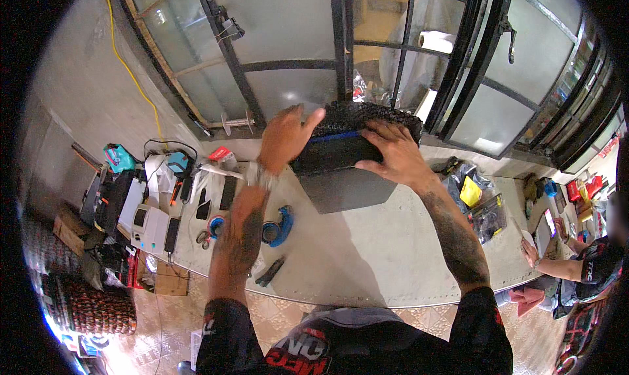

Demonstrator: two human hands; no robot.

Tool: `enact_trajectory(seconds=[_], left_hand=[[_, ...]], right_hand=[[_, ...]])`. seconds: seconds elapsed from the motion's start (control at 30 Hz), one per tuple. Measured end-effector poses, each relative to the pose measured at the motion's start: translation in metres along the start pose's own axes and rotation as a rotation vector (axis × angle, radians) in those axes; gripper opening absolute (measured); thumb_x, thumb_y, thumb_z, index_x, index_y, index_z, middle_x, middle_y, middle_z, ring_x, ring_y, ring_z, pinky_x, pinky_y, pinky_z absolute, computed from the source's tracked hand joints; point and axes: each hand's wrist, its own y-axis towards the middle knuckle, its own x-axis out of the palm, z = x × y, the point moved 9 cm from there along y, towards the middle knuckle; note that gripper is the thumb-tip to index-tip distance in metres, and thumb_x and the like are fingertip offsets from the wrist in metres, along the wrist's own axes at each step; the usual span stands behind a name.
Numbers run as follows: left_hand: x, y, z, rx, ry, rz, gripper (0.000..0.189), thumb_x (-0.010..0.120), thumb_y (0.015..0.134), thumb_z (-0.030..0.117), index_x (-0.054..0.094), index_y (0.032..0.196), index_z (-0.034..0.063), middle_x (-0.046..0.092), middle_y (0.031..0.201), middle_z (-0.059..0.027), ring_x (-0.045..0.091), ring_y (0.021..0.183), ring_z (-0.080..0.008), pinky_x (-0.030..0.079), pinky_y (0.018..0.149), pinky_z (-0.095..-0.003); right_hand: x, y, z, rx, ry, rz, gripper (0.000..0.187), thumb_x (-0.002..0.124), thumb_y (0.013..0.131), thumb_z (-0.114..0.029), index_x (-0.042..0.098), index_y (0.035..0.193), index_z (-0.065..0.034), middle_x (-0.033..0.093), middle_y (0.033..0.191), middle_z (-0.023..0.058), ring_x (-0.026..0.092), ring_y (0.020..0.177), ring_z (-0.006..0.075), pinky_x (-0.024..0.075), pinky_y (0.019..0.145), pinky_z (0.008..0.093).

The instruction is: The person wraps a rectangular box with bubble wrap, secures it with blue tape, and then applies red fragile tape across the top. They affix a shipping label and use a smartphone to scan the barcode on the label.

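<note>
A black bundle [331,153] with a blue strip stands at the far edge of the table, before the window. Black bubble wrap [376,114] covers its back and top. My right hand [393,151] lies on the bundle's right side with fingers spread, pressing on the wrap's edge. Raised at the bundle's left end is my left hand [290,136], blurred, its thumb apart from the fingers and nothing seen in it. Whether it touches the bundle I cannot tell. A flat grey sheet [346,193] extends from under the bundle towards me.
Left of centre lie a blue tape dispenser [279,227], a tape roll [215,226], scissors [202,238] and a black tool [270,271]. A white label printer [149,227] stands further left. Plastic-bagged items [471,193] lie right. A co-worker [585,262] sits at the right end.
</note>
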Motion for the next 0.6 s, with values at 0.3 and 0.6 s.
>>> enact_trajectory(seconds=[0.3,0.6], left_hand=[[0.022,0.058,0.041,0.265,-0.278,-0.400,0.038,0.077,0.083,0.028,0.066,0.108,0.0019,0.069,0.108,-0.0194,0.068,0.099,-0.0334,0.052,0.085,-0.0392],[-0.002,0.026,0.063,0.467,-0.046,0.128,0.031,0.076,0.080,0.018,0.060,0.106,0.0102,0.060,0.099,-0.0117,0.065,0.093,-0.0358,0.055,0.077,-0.0461]], right_hand=[[-0.035,0.060,0.049,0.085,-0.027,0.022,0.108,0.080,0.069,-0.059,0.032,0.154,-0.0131,0.048,0.144,0.0219,0.044,0.135,0.0388,0.0294,0.115,0.0527],[-0.024,0.055,0.056,-0.120,0.035,0.062,0.026,0.072,0.083,-0.022,0.073,0.107,-0.0119,0.063,0.125,0.0133,0.062,0.112,0.0343,0.0501,0.095,0.0454]])
